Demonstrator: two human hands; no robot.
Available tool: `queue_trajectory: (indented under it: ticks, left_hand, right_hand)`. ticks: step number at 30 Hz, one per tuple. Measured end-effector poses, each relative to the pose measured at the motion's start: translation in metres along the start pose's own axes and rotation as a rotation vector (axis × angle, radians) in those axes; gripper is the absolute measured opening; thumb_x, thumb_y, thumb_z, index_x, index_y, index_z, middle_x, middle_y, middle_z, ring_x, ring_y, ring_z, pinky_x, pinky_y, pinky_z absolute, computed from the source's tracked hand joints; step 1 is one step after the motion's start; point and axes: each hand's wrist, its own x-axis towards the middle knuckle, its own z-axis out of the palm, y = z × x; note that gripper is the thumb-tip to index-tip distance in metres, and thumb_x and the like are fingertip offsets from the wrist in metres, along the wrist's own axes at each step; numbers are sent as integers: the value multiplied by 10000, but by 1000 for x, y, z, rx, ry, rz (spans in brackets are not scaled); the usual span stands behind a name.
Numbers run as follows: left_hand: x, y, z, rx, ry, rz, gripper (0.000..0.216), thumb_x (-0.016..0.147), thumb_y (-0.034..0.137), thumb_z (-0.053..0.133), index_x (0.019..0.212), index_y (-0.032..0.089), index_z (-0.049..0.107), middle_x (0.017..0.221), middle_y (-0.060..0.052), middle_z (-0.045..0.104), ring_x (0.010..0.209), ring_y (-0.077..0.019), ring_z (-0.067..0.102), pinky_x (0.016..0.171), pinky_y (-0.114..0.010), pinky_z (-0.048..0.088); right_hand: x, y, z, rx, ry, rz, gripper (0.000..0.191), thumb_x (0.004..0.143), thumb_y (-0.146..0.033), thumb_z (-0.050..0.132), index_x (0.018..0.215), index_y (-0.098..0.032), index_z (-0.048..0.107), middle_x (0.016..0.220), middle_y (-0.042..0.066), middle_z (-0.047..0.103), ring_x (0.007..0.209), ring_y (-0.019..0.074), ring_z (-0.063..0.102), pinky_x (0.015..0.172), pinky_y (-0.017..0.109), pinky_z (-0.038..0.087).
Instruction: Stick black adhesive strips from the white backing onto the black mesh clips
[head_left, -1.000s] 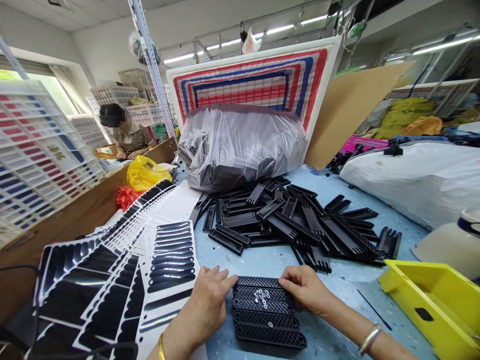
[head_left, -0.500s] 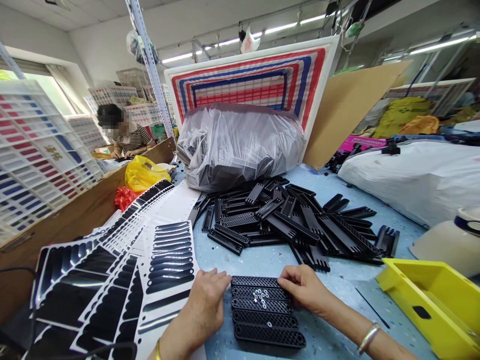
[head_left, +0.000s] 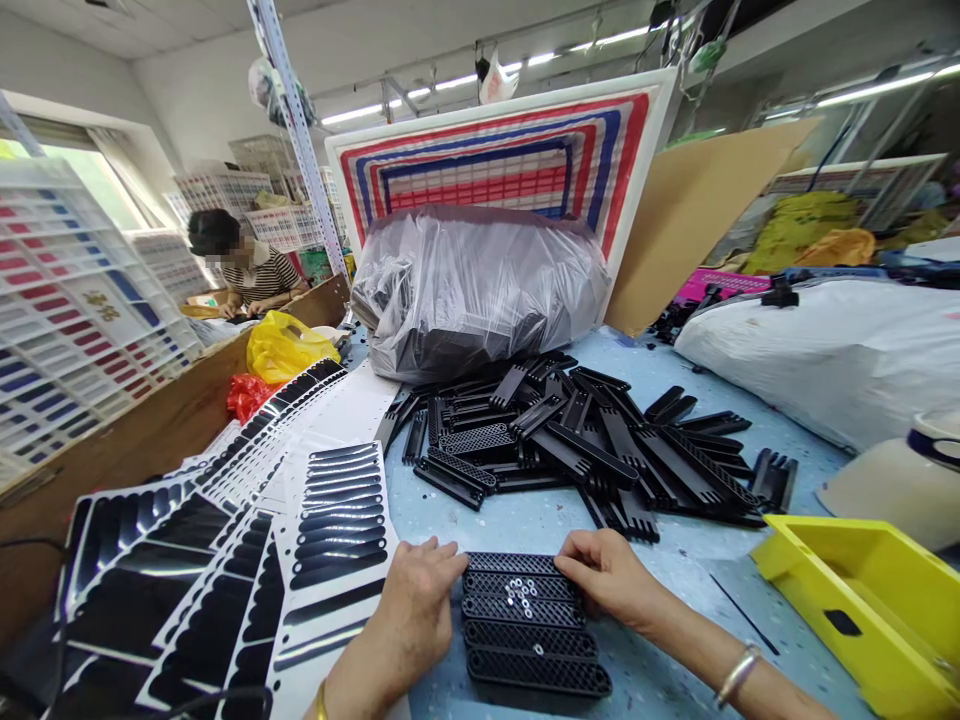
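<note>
Black lattice-topped strips (head_left: 517, 638) stay lined up by the tabletop's (head_left: 427, 515) near edge, my right hand (head_left: 611, 575) pinching 1 end, my left (head_left: 420, 600) spread, gripping nothing.

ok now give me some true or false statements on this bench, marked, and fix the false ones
1. Small white rings lie on the black mesh-topped pieces. True.
2. The yellow bin is right of the right hand. True.
3. The right hand is inside the yellow bin. False: it touches the black mesh-topped pieces.
4. The sheets of black strips lie right of the yellow bin. False: they lie on the left.
5. The plastic bag sits behind the heap of black parts. True.
6. The bracelet on the right wrist is red. False: it is silver-coloured.
</note>
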Motion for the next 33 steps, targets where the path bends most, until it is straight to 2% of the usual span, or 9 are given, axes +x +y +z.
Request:
queue_trajectory:
  ticks: [3,7,12,17,21,25,30,33]
  left_hand:
    - [3,1,2,-46,35,-60,396,788,32,434,1010,198,718,1020,-122,786,938,-305,743,761,-437,570]
    - [10,2,6,-91,-8,-161,261,819,100,521,889,224,740,939,-79,793,855,-266,741,761,-383,542]
    - [18,0,11,-184,-49,-258,239,836,124,541,817,243,747,837,-29,791,820,-219,737,791,-326,524]
    - [23,-3,13,-364,-31,-340,233,805,109,539,779,220,742,847,-40,797,848,-216,739,795,-295,528]
    - [25,-3,16,-285,-69,-294,224,807,101,519,774,210,712,856,-64,787,862,-244,731,799,-324,509]
    - [26,-2,20,-179,-90,-255,220,818,93,481,746,199,660,789,-84,757,768,-260,706,752,-351,472]
    - [27,-6,18,-210,-38,-325,221,832,104,444,706,199,600,702,-64,707,685,-212,665,652,-283,437]
    - [27,-6,10,-232,16,-396,222,862,189,455,675,201,573,641,-37,658,634,-186,625,611,-261,406]
  right_hand:
    - [-1,-1,0,-6,3,-3,241,659,-457,566,584,-230,535,454,-53,478,379,123,459,379,248,343]
    - [-2,-2,0,-20,7,-8,263,652,-484,546,585,-230,533,455,-45,477,382,131,461,385,258,346]
    - [-2,-4,-1,-35,9,-19,270,651,-489,543,587,-227,545,470,-36,487,406,140,477,399,264,354]
    - [-1,-4,0,-36,5,-18,265,650,-489,540,587,-232,539,476,-39,483,410,137,475,402,264,358]
    - [-1,-4,0,-35,5,-19,261,647,-488,540,583,-234,534,478,-40,480,413,136,468,402,263,355]
    - [-2,-3,0,-36,4,-17,249,659,-474,549,588,-235,533,473,-45,476,406,135,461,398,260,348]
    - [-3,-2,0,-39,16,-19,218,678,-420,579,581,-229,546,467,-51,476,415,123,459,402,241,336]
    - [-2,-1,0,-37,26,-19,222,673,-424,585,583,-223,560,480,-46,490,418,124,467,399,243,348]
